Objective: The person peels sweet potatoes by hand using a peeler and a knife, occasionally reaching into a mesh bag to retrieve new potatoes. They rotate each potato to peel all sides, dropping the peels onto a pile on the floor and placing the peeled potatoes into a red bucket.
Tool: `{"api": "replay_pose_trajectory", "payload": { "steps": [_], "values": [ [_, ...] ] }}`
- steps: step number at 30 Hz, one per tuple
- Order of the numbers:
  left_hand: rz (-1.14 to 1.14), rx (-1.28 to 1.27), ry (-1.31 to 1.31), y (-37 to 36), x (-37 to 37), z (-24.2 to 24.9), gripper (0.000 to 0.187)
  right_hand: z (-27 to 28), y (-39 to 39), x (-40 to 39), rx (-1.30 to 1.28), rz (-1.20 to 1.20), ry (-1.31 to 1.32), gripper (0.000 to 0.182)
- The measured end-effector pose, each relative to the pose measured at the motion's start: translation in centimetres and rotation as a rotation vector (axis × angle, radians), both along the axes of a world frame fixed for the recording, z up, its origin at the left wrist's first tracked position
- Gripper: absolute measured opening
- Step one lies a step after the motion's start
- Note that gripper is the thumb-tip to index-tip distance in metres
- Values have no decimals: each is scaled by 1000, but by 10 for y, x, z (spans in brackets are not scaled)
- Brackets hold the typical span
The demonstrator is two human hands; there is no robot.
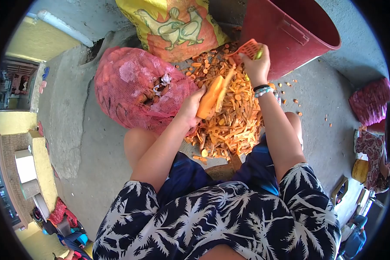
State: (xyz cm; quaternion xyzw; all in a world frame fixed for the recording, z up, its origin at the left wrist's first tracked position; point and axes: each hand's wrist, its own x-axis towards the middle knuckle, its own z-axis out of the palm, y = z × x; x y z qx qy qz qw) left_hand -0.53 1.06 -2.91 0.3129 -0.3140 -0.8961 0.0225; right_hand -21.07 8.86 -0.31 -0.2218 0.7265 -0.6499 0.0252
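Observation:
My left hand (192,106) is wrapped round a thick carrot (209,99) with a bright, peeled-looking surface. My right hand (256,68) grips an orange peeler (248,47) with a perforated flat part; something green shows at the fingers. A blurred strip of peel (223,93) runs beside the carrot toward the peeler. Both hands are above a large heap of carrot peels (232,130) with cut end pieces among them, on the floor between my knees.
A red mesh sack (134,89) with brown roots showing through its opening lies left of the heap. Behind stand a yellow-orange sack (173,28) with printed chickens and a big red tub (286,37). A purple mesh sack (370,102) and people are at the right edge.

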Motion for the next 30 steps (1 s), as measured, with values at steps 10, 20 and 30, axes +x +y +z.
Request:
{"api": "replay_pose_trajectory", "payload": {
  "steps": [10, 20, 30],
  "values": [
    [328, 73, 34, -23, -11, -26, 40, 21, 17, 96, -111, 242, -192, 48],
    [314, -165, -86, 0, -19, -1, 66, 32, 14, 71, 72, 345, -36, 43],
    [195, -31, 6, -17, -6, -12, 62, 16, 3, 39, -112, 33, -206, 42]
  ]
}}
